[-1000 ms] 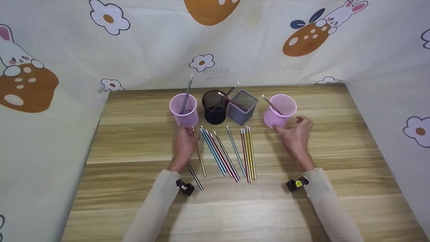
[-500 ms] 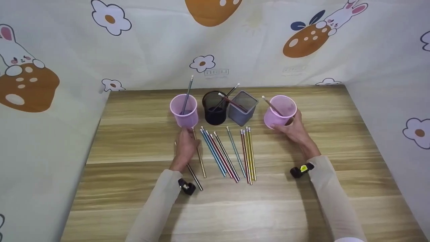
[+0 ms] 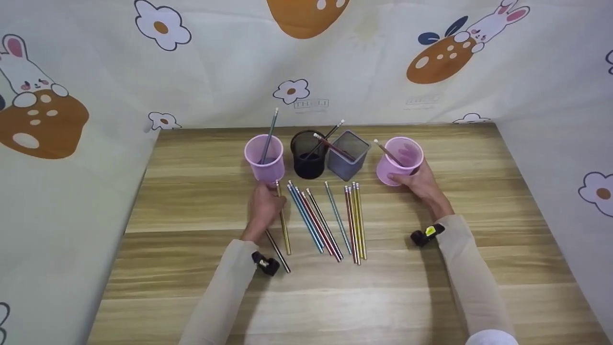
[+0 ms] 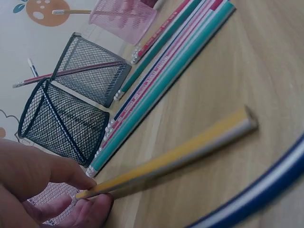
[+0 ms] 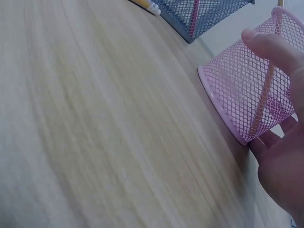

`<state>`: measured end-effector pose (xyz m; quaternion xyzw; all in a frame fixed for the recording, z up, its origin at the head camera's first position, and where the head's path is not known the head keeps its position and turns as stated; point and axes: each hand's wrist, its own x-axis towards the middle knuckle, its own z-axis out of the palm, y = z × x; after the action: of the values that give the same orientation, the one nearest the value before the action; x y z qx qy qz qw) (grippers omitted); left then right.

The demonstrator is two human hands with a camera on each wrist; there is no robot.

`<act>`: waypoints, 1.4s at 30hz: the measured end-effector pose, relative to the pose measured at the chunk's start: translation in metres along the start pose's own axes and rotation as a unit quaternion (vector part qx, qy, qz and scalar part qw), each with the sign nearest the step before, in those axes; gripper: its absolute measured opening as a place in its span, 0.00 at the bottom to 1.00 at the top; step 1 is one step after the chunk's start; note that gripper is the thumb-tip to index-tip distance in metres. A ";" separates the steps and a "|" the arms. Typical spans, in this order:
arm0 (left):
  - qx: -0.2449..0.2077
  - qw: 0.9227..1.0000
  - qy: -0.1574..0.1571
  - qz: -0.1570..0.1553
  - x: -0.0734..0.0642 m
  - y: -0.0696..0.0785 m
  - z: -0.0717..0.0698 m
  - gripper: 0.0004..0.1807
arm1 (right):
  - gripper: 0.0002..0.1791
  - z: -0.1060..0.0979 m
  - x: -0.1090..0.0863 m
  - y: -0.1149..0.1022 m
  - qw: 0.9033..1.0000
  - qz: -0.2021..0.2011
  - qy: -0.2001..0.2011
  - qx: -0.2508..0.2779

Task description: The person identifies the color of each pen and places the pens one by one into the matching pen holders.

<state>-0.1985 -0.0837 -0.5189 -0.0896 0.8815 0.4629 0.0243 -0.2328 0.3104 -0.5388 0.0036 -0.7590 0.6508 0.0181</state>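
Note:
My left hand (image 3: 266, 206) pinches a yellow pencil (image 4: 175, 159) near its eraser end, in front of the left pink pencil cup (image 3: 265, 171). In the left wrist view the pencil's other end points away over the wood. A dark pencil (image 3: 278, 252) lies partly under that hand. At the right, my right hand (image 3: 424, 184) grips a pink mesh pencil cup (image 5: 232, 90), thumb on the near side and fingers round the far side. A single pencil (image 5: 265, 95) leans inside this cup.
Between the pink cups stand a round black mesh cup (image 3: 309, 168) and a square grey mesh cup (image 3: 346, 165), each with a pencil. Before them several blue, red and dark pencils (image 3: 316, 225) lie in a fan, and red and yellow pencils (image 3: 356, 223) lie further right.
My right hand has closed in on the right pink cup and now holds its side. The left hand has taken the yellow pencil, whose lower end has swung slightly left.

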 end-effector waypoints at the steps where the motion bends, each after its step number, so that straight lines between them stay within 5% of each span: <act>1: -0.007 1.000 -0.002 -0.003 0.000 0.000 -0.001 0.13 | 0.52 0.001 -0.001 -0.003 1.000 0.002 -0.002 -0.004; 5: -0.047 0.999 -0.019 -0.014 -0.002 0.004 -0.003 0.14 | 0.50 0.002 -0.005 -0.012 1.000 0.013 -0.008 -0.016; 9: -0.053 0.998 -0.032 -0.010 -0.010 0.019 -0.002 0.27 | 0.49 0.001 -0.008 -0.015 1.000 0.025 -0.012 -0.006; 18: -0.064 0.992 -0.079 0.070 -0.027 0.059 0.001 0.32 | 0.50 0.002 -0.008 -0.013 1.000 0.025 -0.018 0.004; 24: -0.080 0.990 -0.071 0.096 -0.030 0.068 0.008 0.30 | 0.50 0.004 -0.010 -0.014 0.999 0.039 -0.009 -0.014; 31: -0.203 0.973 -0.072 0.078 -0.028 0.081 0.024 0.23 | 0.50 0.004 -0.005 -0.005 0.999 0.041 -0.007 -0.007; 42: -0.246 0.957 -0.034 0.149 -0.031 0.129 0.051 0.21 | 0.50 -0.002 0.002 0.015 0.999 0.050 0.014 -0.010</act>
<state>-0.1932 0.0336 -0.4394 0.0554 0.7426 0.6664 -0.0375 -0.2351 0.3145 -0.5534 -0.0439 -0.7642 0.6435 -0.0034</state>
